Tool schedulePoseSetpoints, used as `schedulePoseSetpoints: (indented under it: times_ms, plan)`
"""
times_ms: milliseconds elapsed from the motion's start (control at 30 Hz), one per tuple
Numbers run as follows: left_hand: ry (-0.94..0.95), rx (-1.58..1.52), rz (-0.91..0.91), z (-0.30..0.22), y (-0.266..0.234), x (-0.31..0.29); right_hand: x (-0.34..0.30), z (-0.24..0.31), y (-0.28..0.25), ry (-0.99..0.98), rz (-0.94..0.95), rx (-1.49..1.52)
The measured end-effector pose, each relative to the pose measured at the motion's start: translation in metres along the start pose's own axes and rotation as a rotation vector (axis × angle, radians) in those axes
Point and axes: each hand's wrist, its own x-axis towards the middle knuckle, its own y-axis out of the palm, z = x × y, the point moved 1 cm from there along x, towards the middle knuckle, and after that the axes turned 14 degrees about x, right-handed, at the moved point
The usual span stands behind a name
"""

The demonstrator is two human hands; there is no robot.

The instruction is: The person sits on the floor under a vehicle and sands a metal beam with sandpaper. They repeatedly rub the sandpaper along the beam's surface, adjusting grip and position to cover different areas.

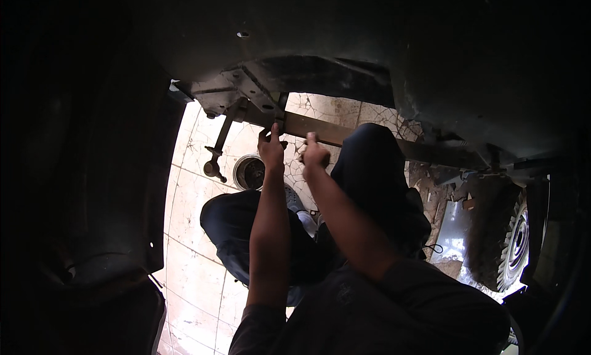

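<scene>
I am crouched under a dark vehicle body. A long flat rusty metal bar (pixel 332 133) runs from a bracket (pixel 237 90) on the underside toward the right. My left hand (pixel 271 147) is raised to the bar near the bracket, fingers touching its lower edge. Just to the right, my right hand (pixel 314 153) is closed against the bar's underside; whether it holds a small part or tool is hidden. A thin link rod (pixel 218 143) with a round end hangs down from the bracket, left of my left hand.
A round metal drum or can (pixel 248 172) lies on the pale tiled floor (pixel 191 189) below my hands. My knees in dark trousers (pixel 369 170) fill the middle. A knobbly tyre on a steel wheel (pixel 514 241) stands at the right. Dark bodywork surrounds everything.
</scene>
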Motion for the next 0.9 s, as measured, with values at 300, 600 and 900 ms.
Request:
schedulePoseSetpoints:
  times_ms: [300, 600, 900]
  plan:
    - [0.052, 0.161, -0.005, -0.013, 0.011, -0.002, 0.017, -0.017, 0.030, -0.062, 0.091, -0.158]
    - [0.026, 0.108, 0.080, -0.007, -0.011, 0.000, 0.011, -0.003, 0.000, -0.017, 0.157, 0.100]
    - [-0.079, -0.063, 0.136, 0.007, -0.012, 0.015, -0.003, 0.002, 0.035, 0.059, 0.331, 0.048]
